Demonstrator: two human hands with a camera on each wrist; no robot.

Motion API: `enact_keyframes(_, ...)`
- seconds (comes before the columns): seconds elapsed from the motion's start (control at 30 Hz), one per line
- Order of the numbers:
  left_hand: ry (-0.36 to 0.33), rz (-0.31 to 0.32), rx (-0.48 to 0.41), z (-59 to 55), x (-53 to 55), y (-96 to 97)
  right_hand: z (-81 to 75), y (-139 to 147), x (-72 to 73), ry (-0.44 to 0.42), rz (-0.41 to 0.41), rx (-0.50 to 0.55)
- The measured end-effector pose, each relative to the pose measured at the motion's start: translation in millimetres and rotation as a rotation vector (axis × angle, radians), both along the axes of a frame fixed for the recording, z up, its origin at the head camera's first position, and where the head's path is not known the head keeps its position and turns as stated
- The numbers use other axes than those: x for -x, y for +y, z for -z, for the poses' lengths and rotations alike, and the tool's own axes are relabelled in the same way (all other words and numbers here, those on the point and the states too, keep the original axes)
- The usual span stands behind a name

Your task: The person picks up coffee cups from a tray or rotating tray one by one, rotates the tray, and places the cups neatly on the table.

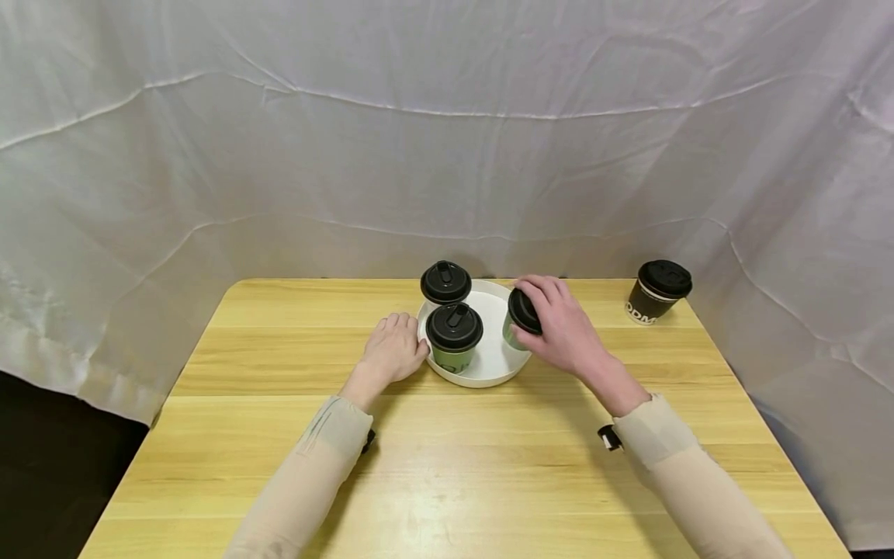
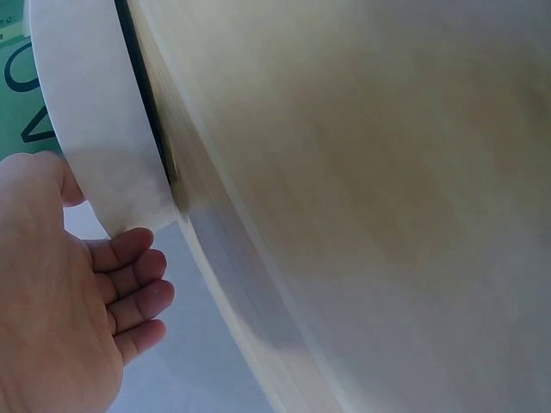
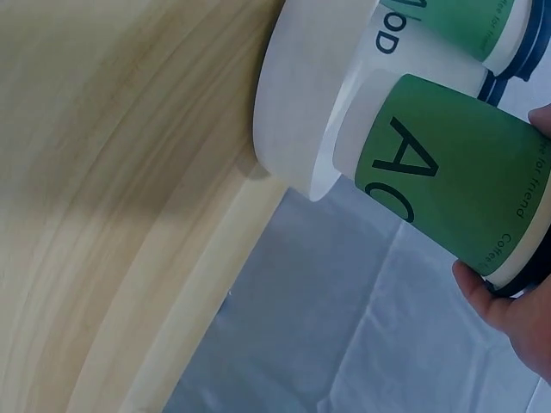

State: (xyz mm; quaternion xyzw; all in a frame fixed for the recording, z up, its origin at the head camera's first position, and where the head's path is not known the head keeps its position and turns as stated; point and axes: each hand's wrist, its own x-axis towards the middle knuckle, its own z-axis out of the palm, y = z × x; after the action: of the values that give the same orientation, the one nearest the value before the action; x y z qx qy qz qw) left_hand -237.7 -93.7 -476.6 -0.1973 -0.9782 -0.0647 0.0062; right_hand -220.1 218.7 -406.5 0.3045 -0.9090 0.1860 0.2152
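A round white tray (image 1: 491, 375) lies toward the far edge of the wooden table. My left hand (image 1: 395, 347) pinches its left rim, with the thumb (image 2: 71, 185) on the inner side and the curled fingers (image 2: 138, 297) outside. On the tray's left half stand two lidded paper coffee cups, a green front one (image 1: 454, 341) and another (image 1: 445, 282) behind it. With my right hand (image 1: 559, 326) I grip a third green coffee cup (image 3: 456, 163) around its black lid, over the tray's right side. Its base overlaps the tray's wall in the right wrist view.
A black paper cup (image 1: 654, 292) with white lettering and a black lid stands at the table's far right corner. Pale cloth (image 1: 447, 171) hangs behind the table (image 1: 447, 466) and along its sides.
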Motion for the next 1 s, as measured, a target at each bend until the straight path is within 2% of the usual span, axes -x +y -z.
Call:
enact_keyframes(0.37, -0.015, -0.005, -0.011, 1.4, 0.1, -0.1, -3.5, 17.2, -4.0, -0.001, 0.040, 0.034)
enact_keyframes(1.0, -0.019, 0.000, -0.010, -0.2, -1.4, -0.8, 4.4, 49.9, -9.2, 0.037, 0.111, 0.059)
